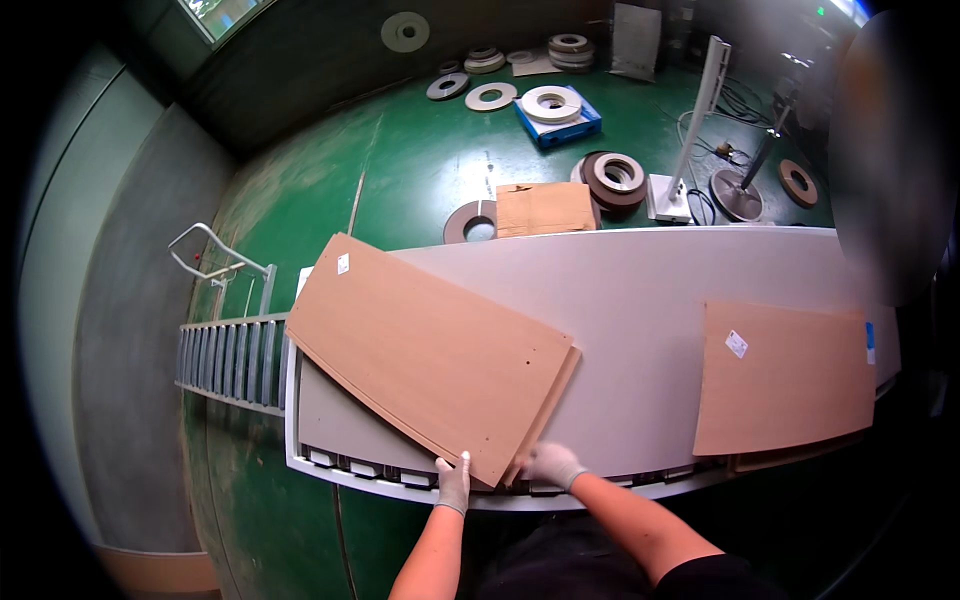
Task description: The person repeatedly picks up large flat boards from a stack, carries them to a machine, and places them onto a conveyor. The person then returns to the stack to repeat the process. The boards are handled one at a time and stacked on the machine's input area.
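Tan fibreboard panel [430, 355] lying askew atop a second panel [556, 392] on the grey worktable [640, 290]; left hand [454, 483] gloved, fingers together, pressed on its near corner; right hand [551, 464] gloved, fingers curled at the stacked edges; probably stiff, fairly heavy, smooth-faced; best gripped along opposite edges.

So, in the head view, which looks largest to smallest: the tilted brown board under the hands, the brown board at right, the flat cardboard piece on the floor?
1. Tilted brown board.
2. Brown board at right.
3. Flat cardboard piece, though it lies farther away.
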A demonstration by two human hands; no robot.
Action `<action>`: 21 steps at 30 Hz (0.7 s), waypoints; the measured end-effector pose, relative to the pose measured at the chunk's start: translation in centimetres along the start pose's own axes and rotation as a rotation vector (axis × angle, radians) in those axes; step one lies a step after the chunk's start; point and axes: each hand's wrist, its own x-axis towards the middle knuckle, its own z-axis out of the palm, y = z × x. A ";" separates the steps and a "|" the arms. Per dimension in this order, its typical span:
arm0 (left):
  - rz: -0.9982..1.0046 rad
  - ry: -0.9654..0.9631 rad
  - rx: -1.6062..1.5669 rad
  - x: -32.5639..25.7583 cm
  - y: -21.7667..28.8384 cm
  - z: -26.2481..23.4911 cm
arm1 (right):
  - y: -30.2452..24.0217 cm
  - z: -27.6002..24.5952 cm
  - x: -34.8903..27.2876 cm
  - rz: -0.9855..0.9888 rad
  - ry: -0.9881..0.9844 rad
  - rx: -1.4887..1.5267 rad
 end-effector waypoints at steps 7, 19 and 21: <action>-0.072 -0.292 0.272 -1.3 -5.4 -4.6 | 0.7 -14.5 11.8 -0.204 0.823 -0.171; -0.230 -0.083 -0.673 -3.0 -13.6 -8.7 | 1.3 -2.6 1.6 0.006 0.348 -0.012; -0.245 -0.024 -0.794 -2.5 -14.5 -9.8 | 2.3 -0.5 -0.4 0.018 0.327 0.075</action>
